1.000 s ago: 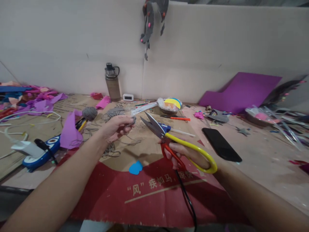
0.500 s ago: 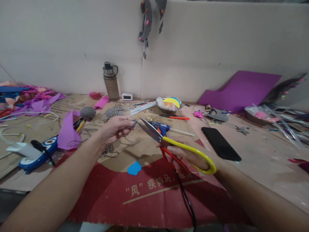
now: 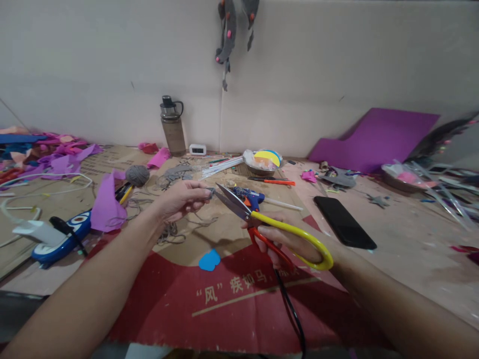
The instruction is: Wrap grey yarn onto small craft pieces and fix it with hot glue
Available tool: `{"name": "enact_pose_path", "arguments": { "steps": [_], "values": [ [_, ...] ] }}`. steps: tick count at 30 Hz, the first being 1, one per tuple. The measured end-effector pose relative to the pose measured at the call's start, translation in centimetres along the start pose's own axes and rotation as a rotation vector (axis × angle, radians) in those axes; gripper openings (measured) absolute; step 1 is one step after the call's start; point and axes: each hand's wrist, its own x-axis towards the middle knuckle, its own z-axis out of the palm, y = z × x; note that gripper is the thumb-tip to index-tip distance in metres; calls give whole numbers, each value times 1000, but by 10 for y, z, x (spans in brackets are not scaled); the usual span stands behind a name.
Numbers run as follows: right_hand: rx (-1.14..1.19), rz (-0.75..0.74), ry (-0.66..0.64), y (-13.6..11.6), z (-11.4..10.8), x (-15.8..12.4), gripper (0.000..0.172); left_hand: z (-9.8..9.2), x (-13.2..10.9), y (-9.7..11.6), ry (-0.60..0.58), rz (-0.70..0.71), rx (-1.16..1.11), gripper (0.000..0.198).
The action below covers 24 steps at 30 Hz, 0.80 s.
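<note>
My right hand (image 3: 288, 239) grips a pair of scissors (image 3: 262, 222) with one yellow and one red handle loop, blades pointing up-left and nearly closed. My left hand (image 3: 179, 198) pinches a small grey piece of felt (image 3: 210, 191) just in front of the blade tips. Both hands hover above a sheet of brown and red cardboard (image 3: 232, 294) with white printed characters. A blue heart-shaped cutout (image 3: 210, 260) lies on the cardboard below the hands. Grey yarn strands (image 3: 172, 230) trail under my left wrist.
A blue glue gun (image 3: 249, 197) with a black cord (image 3: 290, 304) lies behind the scissors. A black phone (image 3: 344, 215) rests to the right. A grey yarn ball (image 3: 136, 175), water bottle (image 3: 172, 126), metal bowl (image 3: 262, 162), purple sheets (image 3: 374, 139) and felt scraps (image 3: 107, 204) surround the area.
The scissor blades have closed from wide open and moved left toward the grey piece. My left hand shifted slightly right, bringing the piece to the blade tips.
</note>
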Motion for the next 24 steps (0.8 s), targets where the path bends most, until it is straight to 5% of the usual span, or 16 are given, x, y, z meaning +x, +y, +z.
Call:
{"name": "enact_pose_path", "arguments": {
  "steps": [17,24],
  "values": [
    [-132,125,120,-4,14,-3,36,-2,1,-1,-11,29,13,16],
    [-407,-187,146,9,8,-2,33,-2,4,-2,90,101,35,17]
  ]
}}
